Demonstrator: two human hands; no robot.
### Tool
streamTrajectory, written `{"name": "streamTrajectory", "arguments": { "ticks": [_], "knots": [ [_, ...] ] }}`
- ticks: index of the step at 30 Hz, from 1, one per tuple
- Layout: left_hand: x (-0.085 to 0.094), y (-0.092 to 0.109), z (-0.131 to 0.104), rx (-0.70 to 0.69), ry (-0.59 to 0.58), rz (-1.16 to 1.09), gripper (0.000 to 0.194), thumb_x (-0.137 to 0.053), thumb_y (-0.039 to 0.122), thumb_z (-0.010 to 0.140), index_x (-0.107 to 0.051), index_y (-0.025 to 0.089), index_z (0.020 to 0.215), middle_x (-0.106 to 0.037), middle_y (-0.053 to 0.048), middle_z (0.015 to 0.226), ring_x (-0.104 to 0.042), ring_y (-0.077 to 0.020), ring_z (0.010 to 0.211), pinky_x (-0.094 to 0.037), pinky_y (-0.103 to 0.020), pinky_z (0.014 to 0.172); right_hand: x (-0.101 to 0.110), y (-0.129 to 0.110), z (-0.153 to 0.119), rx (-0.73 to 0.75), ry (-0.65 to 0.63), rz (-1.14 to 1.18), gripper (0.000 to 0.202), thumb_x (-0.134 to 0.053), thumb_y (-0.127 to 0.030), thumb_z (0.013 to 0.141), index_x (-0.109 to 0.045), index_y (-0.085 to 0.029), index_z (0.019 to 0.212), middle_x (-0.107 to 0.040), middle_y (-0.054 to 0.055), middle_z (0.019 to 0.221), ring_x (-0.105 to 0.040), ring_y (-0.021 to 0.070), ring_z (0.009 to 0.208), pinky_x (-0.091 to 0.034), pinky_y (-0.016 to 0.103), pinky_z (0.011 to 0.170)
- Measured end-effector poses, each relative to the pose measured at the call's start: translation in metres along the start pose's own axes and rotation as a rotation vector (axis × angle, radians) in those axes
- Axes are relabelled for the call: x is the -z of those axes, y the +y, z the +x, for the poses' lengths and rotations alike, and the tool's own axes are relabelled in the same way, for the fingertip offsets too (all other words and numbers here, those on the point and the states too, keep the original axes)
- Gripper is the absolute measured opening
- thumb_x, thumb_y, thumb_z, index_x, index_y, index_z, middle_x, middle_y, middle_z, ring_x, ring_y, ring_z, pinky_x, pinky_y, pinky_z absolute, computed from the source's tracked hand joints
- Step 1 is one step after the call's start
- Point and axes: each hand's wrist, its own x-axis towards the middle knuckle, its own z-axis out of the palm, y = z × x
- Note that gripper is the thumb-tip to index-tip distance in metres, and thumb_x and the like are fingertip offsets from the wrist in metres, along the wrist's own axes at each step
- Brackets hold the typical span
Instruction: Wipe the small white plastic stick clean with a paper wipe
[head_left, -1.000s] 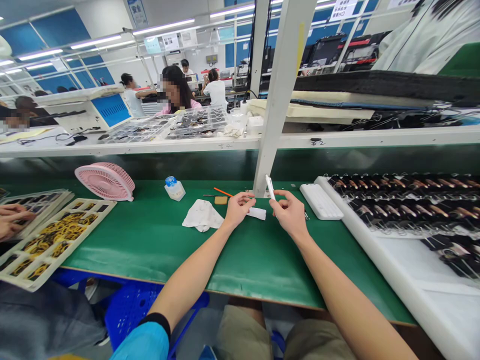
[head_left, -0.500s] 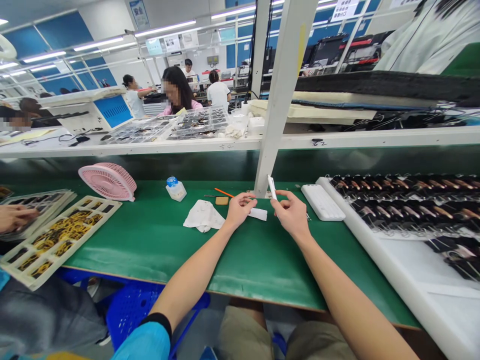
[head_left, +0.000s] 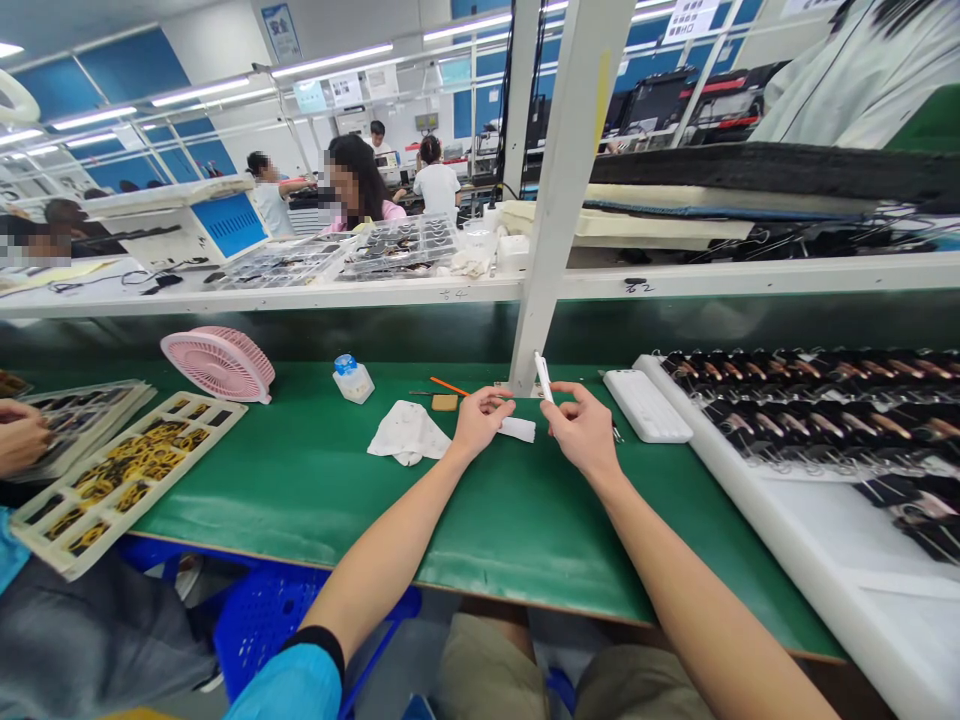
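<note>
Above the green mat [head_left: 300, 480], my right hand [head_left: 581, 425] grips a slim white tool [head_left: 542, 376] that points up and slightly left. To its left, my left hand [head_left: 484, 415] has its fingers pinched together; whatever they hold is too small to make out. A small white strip [head_left: 517, 429] lies on the mat between my hands. Left of my left hand are a crumpled white cloth [head_left: 407, 432], a tan block [head_left: 445, 402] and an orange stick [head_left: 448, 385].
A bottle with a blue cap [head_left: 352, 380] and a pink fan [head_left: 218, 363] stand further left, beside a tray of yellow rings [head_left: 135, 470]. At right are a white case [head_left: 646, 405] and a white foam tray [head_left: 802, 520] of clipped parts. A white post [head_left: 551, 200] rises ahead.
The co-worker's hand at the far left has shifted left. My own hands have hardly moved.
</note>
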Motion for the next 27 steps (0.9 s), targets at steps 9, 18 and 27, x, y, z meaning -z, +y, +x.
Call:
{"name": "streamTrajectory", "arguments": {
  "ticks": [9,18,27],
  "knots": [
    [-0.0005,-0.0015,-0.0006,-0.011,0.003,0.016,0.038,-0.084,0.045,0.075,-0.075,0.016,0.098,-0.067,-0.001,0.070,-0.054,-0.0094,0.053,-0.047,-0.025,0.054,0.0001,0.0006,-0.0008,0.009,-0.007,-0.021,0.040,-0.064,-0.050,0.085,-0.067,-0.019,0.110,-0.053,-0.006,0.050,-0.054,0.0189,0.050,-0.045,0.032,0.061],
    [-0.0003,-0.0011,-0.0007,-0.010,0.001,0.011,0.038,-0.083,0.044,0.074,-0.074,0.015,0.097,-0.066,-0.001,0.069,-0.053,-0.0094,0.053,-0.047,-0.025,0.054,-0.0009,0.0004,-0.0007,0.024,-0.014,-0.044,0.044,-0.064,-0.055,0.086,-0.067,-0.018,0.111,-0.056,-0.005,0.052,-0.055,0.0190,0.050,-0.047,0.032,0.061],
    [-0.0003,-0.0007,-0.0009,-0.010,0.001,0.015,0.038,-0.084,0.044,0.074,-0.074,0.016,0.097,-0.066,-0.001,0.069,-0.054,-0.0094,0.053,-0.047,-0.025,0.055,-0.0007,0.0009,-0.0003,0.034,-0.028,-0.063,0.048,-0.063,-0.058,0.088,-0.067,-0.018,0.113,-0.059,-0.003,0.054,-0.056,0.0201,0.052,-0.048,0.033,0.063]
  ]
}}
